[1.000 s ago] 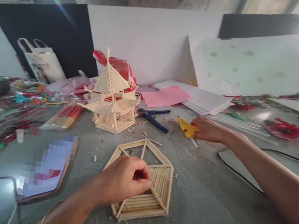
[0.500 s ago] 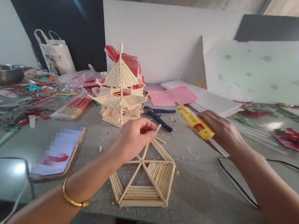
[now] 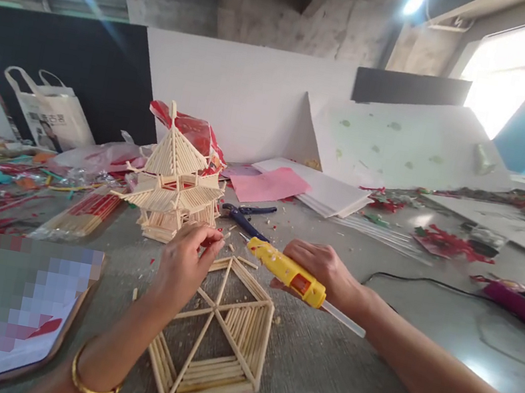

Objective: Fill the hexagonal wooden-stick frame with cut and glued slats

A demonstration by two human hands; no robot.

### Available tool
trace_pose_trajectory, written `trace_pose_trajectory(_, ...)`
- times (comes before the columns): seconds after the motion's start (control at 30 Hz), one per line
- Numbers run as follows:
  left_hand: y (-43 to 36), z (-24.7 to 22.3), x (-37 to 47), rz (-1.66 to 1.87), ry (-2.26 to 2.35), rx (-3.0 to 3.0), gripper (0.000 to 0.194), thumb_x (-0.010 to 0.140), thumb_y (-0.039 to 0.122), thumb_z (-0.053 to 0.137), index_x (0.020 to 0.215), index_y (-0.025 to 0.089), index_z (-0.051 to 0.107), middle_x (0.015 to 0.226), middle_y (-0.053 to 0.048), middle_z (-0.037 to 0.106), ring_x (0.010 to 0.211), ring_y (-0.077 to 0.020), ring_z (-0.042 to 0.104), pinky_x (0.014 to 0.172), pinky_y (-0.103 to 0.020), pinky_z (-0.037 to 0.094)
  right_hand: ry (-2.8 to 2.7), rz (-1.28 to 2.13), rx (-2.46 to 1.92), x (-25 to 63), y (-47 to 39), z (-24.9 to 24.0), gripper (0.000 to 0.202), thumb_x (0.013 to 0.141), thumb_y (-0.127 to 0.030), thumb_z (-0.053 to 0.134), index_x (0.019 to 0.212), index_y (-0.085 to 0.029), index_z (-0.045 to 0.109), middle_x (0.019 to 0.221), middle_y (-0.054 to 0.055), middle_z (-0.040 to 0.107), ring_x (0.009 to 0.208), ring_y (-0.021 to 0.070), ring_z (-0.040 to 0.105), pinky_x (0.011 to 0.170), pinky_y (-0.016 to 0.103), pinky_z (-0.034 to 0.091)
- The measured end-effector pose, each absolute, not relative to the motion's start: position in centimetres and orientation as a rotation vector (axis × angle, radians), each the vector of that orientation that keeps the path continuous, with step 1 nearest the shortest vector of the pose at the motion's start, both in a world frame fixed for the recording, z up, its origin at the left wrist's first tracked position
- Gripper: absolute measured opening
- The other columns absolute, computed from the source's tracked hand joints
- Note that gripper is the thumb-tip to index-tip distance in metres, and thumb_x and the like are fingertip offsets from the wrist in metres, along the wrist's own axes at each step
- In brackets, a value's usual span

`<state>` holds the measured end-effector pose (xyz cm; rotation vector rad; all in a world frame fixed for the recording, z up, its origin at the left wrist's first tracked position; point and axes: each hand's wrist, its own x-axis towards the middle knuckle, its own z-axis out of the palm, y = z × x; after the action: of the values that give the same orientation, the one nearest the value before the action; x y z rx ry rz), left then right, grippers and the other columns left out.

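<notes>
My left hand (image 3: 187, 264) pinches a short wooden stick (image 3: 227, 236) between thumb and fingers, above the upper left of a six-sided stick frame (image 3: 265, 346). The frame lies flat on the table; spokes meet at its middle, and rows of sticks partly fill some sections. To the right, my right hand (image 3: 316, 267) is wrapped round a yellow glue gun (image 3: 287, 272), its nozzle pointing left toward the stick and a clear glue stick jutting from its back. Behind my left hand stands a tiered stick pagoda (image 3: 172, 191).
Blue-handled pliers (image 3: 248, 219) lie beyond the frame, before pink paper (image 3: 269, 185) and white sheets (image 3: 328, 194). A phone (image 3: 41, 327) and bundled sticks (image 3: 81, 212) are at the left. A black cable (image 3: 411, 277) and purple power strip (image 3: 522, 307) lie right.
The view has turned right and upward, so the table things appear further left and lower. The glue gun's nozzle has come nearer the stick in my left hand. Both hands keep their holds.
</notes>
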<state>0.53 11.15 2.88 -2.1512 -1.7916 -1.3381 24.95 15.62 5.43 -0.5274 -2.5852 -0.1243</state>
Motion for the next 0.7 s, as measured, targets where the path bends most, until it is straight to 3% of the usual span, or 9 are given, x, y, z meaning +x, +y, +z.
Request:
trace_pose_trajectory(0.23,11.06,3.3,1.14,-1.49,-1.895,-2.275,0.018,0.081,0.033,0.051,0.084,0.019,0.061,0.079,-0.001,0.065,0.066,-0.0128,0.055,0.064,-0.024,0.043,-2.621,-0.137,-0.509,25.2,15.69,4.96,0.013,0.085,-0.025,0.042,0.077,-0.017,0.048,0.069,0.002,0.05,0.06,0.011,0.042,0.055,0.024,0.033)
trace_pose_trajectory(0.7,11.71,2.46,1.0,-1.725,-1.942,-2.283,0.016,0.075,0.033,0.058,0.081,0.019,0.064,0.072,0.001,0.064,0.06,-0.0119,0.052,0.06,-0.023,0.04,-2.622,-0.173,-0.493,24.96,15.61,4.58,0.016,0.084,-0.022,0.04,0.069,-0.018,0.042,0.065,0.0,0.043,0.056,0.0098,0.035,0.053,0.024,0.029)
